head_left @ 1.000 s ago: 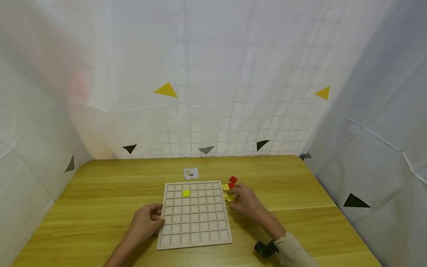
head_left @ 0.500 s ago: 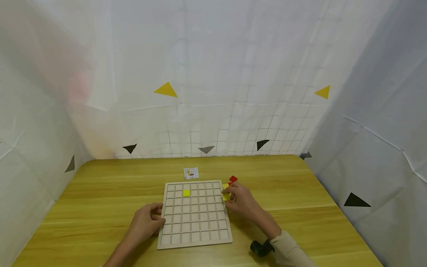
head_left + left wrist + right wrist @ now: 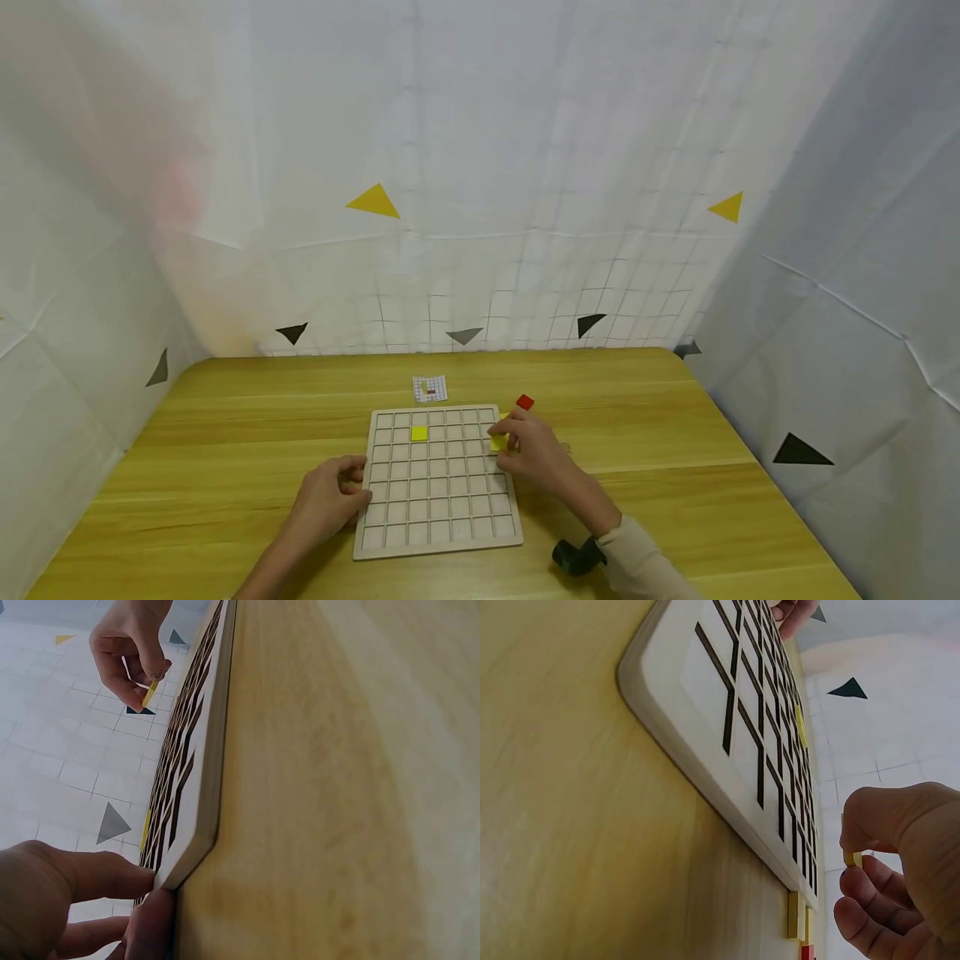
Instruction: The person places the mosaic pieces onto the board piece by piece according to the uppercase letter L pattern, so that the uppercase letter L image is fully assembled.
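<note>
A pale wooden grid board (image 3: pixel 438 500) lies on the table with one yellow square tile (image 3: pixel 419 433) in a cell of its upper left part. My left hand (image 3: pixel 324 500) grips the board's left edge; in the left wrist view its thumb and a finger (image 3: pixel 105 875) meet at the rim. Over the board's right side, my right hand (image 3: pixel 536 452) pinches another yellow tile (image 3: pixel 853 859) between thumb and fingertip, raised off the grid. Beside the board's right edge sit more yellow tiles (image 3: pixel 796 915) and a red tile (image 3: pixel 808 952), mostly hidden by that hand in the head view.
A small printed card (image 3: pixel 430 388) with a grid pattern lies behind the board. A separate red tile (image 3: pixel 524 402) sits to the right. Near the right sleeve is a dark device (image 3: pixel 573 557). White sheeting (image 3: pixel 480 167) encloses the wooden table (image 3: pixel 225 433).
My right hand has picked up a yellow tile from the loose tiles and moved it left, over the board's right edge. My left hand has stayed at the board's left edge.
</note>
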`<state>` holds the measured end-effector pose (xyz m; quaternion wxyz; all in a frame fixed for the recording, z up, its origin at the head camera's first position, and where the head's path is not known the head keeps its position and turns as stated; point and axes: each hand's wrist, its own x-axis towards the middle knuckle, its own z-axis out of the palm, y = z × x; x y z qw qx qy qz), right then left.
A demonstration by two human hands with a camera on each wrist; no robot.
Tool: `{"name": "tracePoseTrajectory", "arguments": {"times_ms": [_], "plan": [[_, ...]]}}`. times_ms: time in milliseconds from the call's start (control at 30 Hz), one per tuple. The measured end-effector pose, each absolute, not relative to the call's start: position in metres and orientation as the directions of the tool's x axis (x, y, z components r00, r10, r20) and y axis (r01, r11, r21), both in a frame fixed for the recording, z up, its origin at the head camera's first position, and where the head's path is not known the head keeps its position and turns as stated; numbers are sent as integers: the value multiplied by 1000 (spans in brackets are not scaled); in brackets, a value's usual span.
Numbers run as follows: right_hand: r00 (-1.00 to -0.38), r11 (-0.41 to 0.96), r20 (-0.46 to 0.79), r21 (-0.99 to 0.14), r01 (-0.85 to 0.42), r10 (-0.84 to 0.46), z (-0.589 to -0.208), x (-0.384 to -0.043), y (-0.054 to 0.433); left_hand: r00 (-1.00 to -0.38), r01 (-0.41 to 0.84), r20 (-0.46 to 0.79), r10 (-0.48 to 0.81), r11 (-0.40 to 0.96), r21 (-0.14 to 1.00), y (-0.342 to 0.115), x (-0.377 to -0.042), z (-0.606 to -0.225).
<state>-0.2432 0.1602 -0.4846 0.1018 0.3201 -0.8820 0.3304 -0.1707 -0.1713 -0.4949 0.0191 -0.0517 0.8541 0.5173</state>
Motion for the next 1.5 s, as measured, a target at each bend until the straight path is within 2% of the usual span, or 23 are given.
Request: {"name": "tracePoseTrajectory", "arguments": {"times_ms": [600, 1167, 1500], "plan": [[-778, 593, 359, -506, -626, -516, -485, -245, 142, -992, -127, -109, -67, 458, 880, -170, -172, -495], [-777, 578, 331, -528, -622, -535, -485, -243, 121, -993, -116, -99, -62, 453, 884, -171, -171, -494], [-798, 583, 290, -560, -589, -529, -486, -242, 112, -994, -110, -94, -58, 457, 882, -170, -171, -493]]}}
